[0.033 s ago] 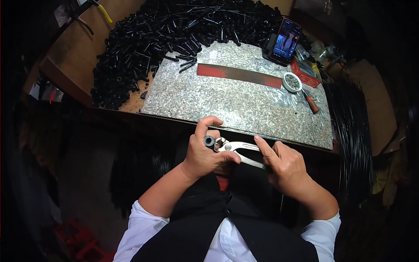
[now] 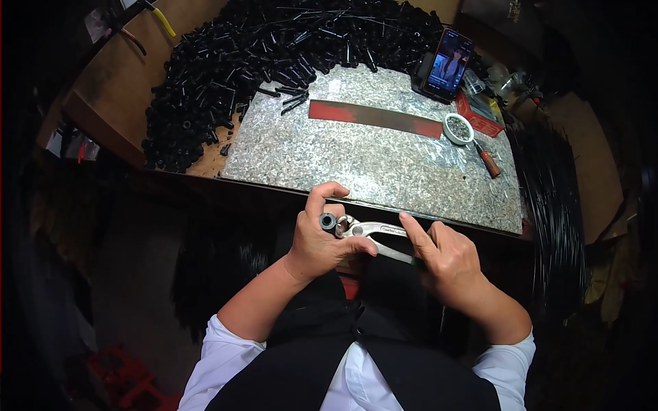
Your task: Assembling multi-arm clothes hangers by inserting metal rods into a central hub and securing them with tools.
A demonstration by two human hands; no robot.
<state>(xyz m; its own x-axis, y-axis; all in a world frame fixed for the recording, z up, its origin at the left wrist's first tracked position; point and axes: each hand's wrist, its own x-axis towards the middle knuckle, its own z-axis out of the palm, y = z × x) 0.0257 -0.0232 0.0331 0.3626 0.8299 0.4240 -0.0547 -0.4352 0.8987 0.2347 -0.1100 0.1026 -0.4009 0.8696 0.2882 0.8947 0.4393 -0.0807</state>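
Note:
My left hand [image 2: 312, 240] is closed around a black tubular piece [image 2: 328, 221], its round hollow end showing beside the palm. The left forefinger curls toward the edge of the table, and the thumb lies along the tool. Silver end-cutting pincers [image 2: 358, 231] have their jaws right against the black piece; I cannot tell whether they bite on it. My right hand [image 2: 452, 260] grips the pincers by their handles, with the forefinger stretched along the upper one. Most of the handle ends are hidden under that hand.
A speckled stone slab [image 2: 288, 154] tops the table, with a red-and-dark flat bar [image 2: 375, 118] on it. Black tubular parts [image 2: 226, 82] are heaped behind and left. To the right are a white bowl [image 2: 449, 137] of small metal bits, an orange-handled tool [image 2: 490, 164], a phone [image 2: 449, 65] and long black strands [image 2: 555, 205].

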